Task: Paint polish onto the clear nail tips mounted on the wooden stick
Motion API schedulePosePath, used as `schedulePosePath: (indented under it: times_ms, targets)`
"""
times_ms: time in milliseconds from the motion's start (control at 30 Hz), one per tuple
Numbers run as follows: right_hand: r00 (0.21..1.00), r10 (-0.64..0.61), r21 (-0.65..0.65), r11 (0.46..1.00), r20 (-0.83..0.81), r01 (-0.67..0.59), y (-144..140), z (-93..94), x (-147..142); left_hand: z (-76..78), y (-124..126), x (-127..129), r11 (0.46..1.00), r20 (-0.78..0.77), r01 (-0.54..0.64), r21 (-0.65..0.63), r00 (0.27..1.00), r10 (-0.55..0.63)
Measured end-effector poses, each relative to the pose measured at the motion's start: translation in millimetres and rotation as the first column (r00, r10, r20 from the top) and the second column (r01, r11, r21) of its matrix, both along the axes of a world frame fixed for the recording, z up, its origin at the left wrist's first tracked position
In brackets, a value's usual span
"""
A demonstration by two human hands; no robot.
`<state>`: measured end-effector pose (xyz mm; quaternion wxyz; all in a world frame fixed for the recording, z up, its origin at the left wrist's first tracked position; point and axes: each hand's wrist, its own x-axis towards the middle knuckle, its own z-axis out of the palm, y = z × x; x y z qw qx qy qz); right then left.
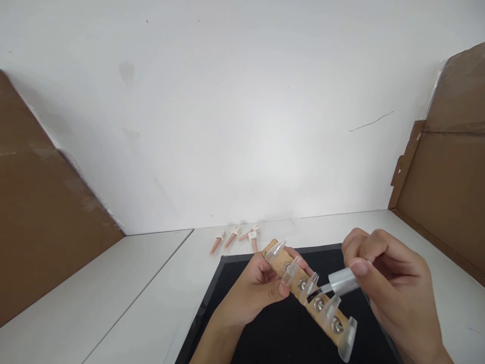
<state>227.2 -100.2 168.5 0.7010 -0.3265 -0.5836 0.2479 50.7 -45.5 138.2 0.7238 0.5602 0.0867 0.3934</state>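
My left hand [261, 288] is closed around a wooden strip [290, 273], tilted down to the right. Several clear nail tips [331, 308] are mounted along it, with round metal pieces [337, 324] between them. Between my right thumb and fingers is the silver cap of a nail polish brush [343, 281]. Its dark bristles lie at one of the middle nail tips [310, 285], seeming to touch it. My right hand [397, 288] is right of the strip, fingers pinched on the cap.
Several small pink sticks with white ends [216, 243] lie on the white table [162, 298] near the back wall. A black mat [276, 333] lies under my hands. Brown cardboard panels [447, 177] stand at both sides, and a white wall [242, 126] rises behind.
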Motion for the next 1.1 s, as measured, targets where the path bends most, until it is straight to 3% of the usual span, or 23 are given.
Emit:
schedulePosePath:
  times_ms: [167,367,500,900,1100]
  targets:
    - [0.997,-0.058,0.017,0.998,-0.051,0.059,2,-3.3,2,-3.4,3,-5,1.000,-0.014,-0.030,0.010,0.999,0.030]
    - [1.000,0.020,0.032,0.999,-0.013,-0.020,-2,4.8,-5,2.3,1,-7,1.000,-0.015,-0.026,-0.009,1.000,0.026]
    - [1.000,-0.017,0.015,1.000,0.003,0.017,-3,7.4,-8,5.1,-3,-8,0.999,-0.018,-0.034,0.004,0.999,0.034]
    - [0.972,-0.100,-0.027,0.995,-0.214,0.097,9,1.8,11,-0.2,-1,-13,0.998,-0.054,-0.052,0.025,0.997,0.054]
    - [0.979,-0.033,-0.052,0.998,-0.203,0.022,8,1.7,11,-1.3,-2,-14,0.999,-0.053,-0.053,0.011,0.997,0.053]
